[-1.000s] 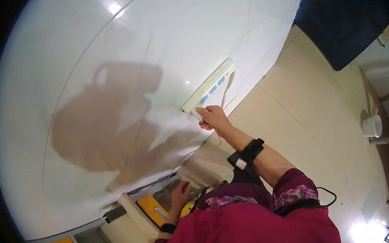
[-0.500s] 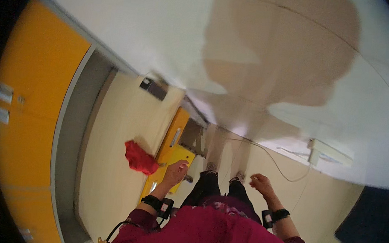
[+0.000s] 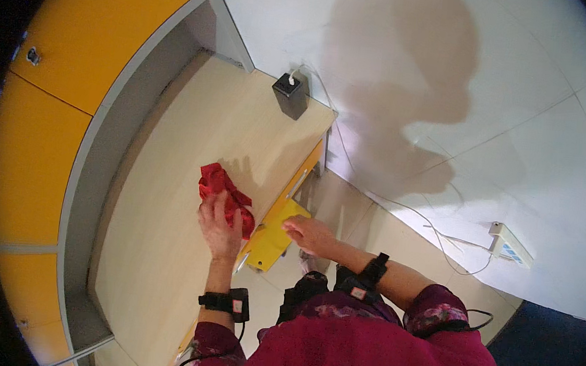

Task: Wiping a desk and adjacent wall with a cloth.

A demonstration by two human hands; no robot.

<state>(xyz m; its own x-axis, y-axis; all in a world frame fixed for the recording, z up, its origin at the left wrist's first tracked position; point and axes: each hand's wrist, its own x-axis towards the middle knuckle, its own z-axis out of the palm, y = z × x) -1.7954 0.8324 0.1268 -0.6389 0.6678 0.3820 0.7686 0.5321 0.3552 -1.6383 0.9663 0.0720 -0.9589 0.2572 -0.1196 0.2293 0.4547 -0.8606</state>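
Observation:
A bunched red cloth (image 3: 222, 177) lies on the pale wooden desktop (image 3: 166, 193) left of the desk's front edge. My left hand (image 3: 219, 229) rests over its near part, fingers spread and touching the fabric. No firm grasp shows. To the right, my right hand (image 3: 309, 236) hovers past the desk edge, beside a yellow panel (image 3: 275, 241) at the desk's front. Its fingers are loosely stretched out, with nothing visible in them. Both wrists carry black straps with small boxes.
A black box-shaped power unit (image 3: 291, 98) with a white plug stands at the desk's far corner. Orange cabinets (image 3: 43, 168) line the left. A white socket strip (image 3: 508, 245) and loose cables lie against the right wall. A dark panel (image 3: 542, 358) stands at lower right.
My left hand has moved left onto the red cloth. My right hand has swung left toward the desk edge. The view has turned and moved closer to the desk.

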